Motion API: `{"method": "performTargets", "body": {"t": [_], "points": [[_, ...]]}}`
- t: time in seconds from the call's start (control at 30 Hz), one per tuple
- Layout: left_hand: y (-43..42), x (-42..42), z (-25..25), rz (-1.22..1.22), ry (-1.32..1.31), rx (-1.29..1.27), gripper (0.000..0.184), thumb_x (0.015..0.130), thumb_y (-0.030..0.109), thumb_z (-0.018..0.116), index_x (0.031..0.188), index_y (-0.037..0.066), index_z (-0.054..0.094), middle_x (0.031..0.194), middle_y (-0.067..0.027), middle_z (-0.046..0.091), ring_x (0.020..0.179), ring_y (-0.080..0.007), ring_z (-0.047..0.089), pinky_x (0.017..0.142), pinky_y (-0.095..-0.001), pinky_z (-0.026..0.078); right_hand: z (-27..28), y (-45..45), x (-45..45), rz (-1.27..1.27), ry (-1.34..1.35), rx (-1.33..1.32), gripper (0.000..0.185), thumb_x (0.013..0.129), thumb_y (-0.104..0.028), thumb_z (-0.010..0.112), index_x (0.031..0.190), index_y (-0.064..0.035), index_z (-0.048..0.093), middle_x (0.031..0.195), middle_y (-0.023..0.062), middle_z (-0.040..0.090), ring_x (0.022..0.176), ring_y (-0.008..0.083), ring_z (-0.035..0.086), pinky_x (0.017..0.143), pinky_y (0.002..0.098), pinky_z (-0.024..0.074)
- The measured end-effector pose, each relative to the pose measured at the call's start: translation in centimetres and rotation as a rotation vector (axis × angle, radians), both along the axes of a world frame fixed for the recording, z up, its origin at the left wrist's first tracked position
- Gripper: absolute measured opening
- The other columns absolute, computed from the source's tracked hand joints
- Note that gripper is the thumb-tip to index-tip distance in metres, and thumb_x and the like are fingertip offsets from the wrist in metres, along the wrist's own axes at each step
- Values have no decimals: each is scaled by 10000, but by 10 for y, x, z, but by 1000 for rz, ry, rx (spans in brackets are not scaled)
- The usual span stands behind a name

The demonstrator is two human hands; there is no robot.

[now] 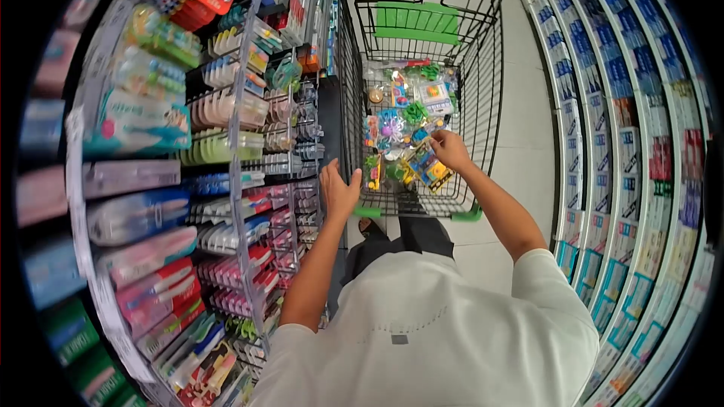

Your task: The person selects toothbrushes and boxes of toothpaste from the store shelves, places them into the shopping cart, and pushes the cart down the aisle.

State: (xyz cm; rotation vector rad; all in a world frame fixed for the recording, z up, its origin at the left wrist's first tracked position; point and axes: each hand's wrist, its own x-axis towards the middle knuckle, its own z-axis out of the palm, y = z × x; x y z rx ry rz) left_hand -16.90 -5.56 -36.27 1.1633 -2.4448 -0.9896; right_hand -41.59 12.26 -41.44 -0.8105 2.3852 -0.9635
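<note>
My right hand [451,151] reaches over the near part of the shopping cart, fingers pinched at the upper edge of a colourful toy packet [434,173] with blue and yellow on it. My left hand [341,192] hovers between the cart's left side and the shelf, empty, thumb and fingers apart. Inside the wire shopping cart [494,105] lie several packaged toys, among them a purple-and-blue spidery toy [390,130], a green toy [415,111] and a white-and-yellow box [434,94].
On the left, a shelf rack [235,158] holds several hanging toothbrush packs [143,122]. Long shelves of small boxes [626,143] line the right. A green panel [417,22] is fixed at the cart's far end. Pale floor tiles [526,98] run beside the cart.
</note>
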Motion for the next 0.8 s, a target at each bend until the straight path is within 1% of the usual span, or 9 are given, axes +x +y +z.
{"method": "performTargets", "body": {"t": [0.07, 0.13, 0.2, 0.47, 0.5, 0.6, 0.67, 0.7, 0.8], "points": [[-1, -16, -21, 63, -53, -119, 643, 828, 318, 680, 1272, -61, 411, 1137, -211, 502, 1074, -355, 482, 951, -427, 374, -25, -21, -42, 8, 35, 59, 266, 834, -190, 647, 991, 24, 648, 915, 181, 680, 773, 294, 669, 713, 384, 520], [4, -31, -24, 82, -112, -35, 676, 849, 318, 652, 1302, -93, 364, 1182, -248, 481, 1110, -396, 463, 977, -446, 354, -48, -40, -80, -16, 142, 65, 276, 812, -167, 648, 1011, 24, 642, 966, 197, 662, 816, 311, 659, 744, 396, 513], [10, -36, -35, 145, -137, -70, 653, 866, 311, 630, 1303, -97, 366, 1217, -268, 473, 1142, -410, 454, 983, -455, 351, -70, -61, -115, 0, 182, 149, 335, 785, -163, 646, 1064, 20, 616, 1039, 217, 622, 957, 371, 606, 849, 431, 482], [18, -47, -31, 264, -298, -99, 505, 882, 252, 605, 1196, -104, 433, 1014, -274, 560, 902, -424, 583, 768, -451, 475, -165, -144, -224, 118, 346, 306, 401, 776, -154, 552, 1146, -5, 502, 1163, 200, 553, 1074, 388, 530, 882, 484, 467], [19, -44, -36, 233, -337, -221, 469, 878, 235, 611, 1175, -90, 448, 950, -247, 581, 823, -405, 606, 701, -441, 489, -175, -155, -233, 134, 351, 333, 420, 770, -144, 549, 1165, -14, 493, 1177, 192, 547, 1102, 381, 516, 890, 489, 459], [22, -37, -42, 250, -346, -158, 472, 860, 239, 627, 1142, -91, 440, 1001, -252, 560, 798, -441, 591, 646, -479, 489, -193, -184, -245, 203, 334, 473, 489, 767, -119, 542, 1244, -43, 460, 1258, 168, 518, 1203, 363, 459, 964, 495, 403], [22, -36, -45, 254, -323, -180, 471, 849, 224, 640, 1127, -97, 438, 983, -250, 557, 788, -432, 593, 625, -469, 491, -215, -199, -252, 227, 525, 382, 449, 776, -106, 529, 1216, -37, 471, 1288, 147, 493, 1232, 350, 431, 997, 510, 365], [21, -35, -44, 238, -324, -185, 467, 847, 217, 642, 1124, -97, 436, 971, -244, 554, 781, -424, 593, 620, -463, 491, -218, -206, -255, 278, 460, 499, 476, 788, -95, 518, 1260, -62, 460, 1333, 133, 475, 1274, 343, 399, 1046, 492, 315], [19, -39, -38, 216, -336, -210, 450, 846, 202, 641, 1110, -97, 432, 942, -227, 546, 760, -407, 593, 609, -457, 489, -224, -211, -257, 276, 485, 556, 469, 796, -99, 531, 1261, -76, 468, 1340, 133, 471, 1276, 340, 402, 1045, 477, 316]]}}
